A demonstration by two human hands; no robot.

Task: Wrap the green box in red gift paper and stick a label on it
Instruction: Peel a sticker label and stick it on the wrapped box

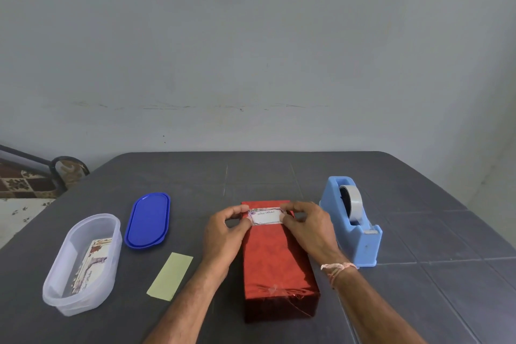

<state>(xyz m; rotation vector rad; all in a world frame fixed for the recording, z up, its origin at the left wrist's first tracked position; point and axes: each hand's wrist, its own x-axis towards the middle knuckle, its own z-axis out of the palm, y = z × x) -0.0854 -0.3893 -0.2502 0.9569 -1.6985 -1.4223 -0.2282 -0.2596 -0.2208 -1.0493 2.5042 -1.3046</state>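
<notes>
Your box (pixel 276 254), wrapped in shiny red paper, lies lengthwise at the near middle of the dark grey table (pixel 195 176) before a bare grey wall (pixel 251 36), and your left hand (pixel 223 234) and right hand (pixel 310 229) each pinch an end of the white label (pixel 266 216) over its far end. A blue tape dispenser (pixel 351 220) stands just right; a yellow-green strip (pixel 170 276), blue lid (pixel 148 220) and clear tub (pixel 83 262) lie left.
</notes>
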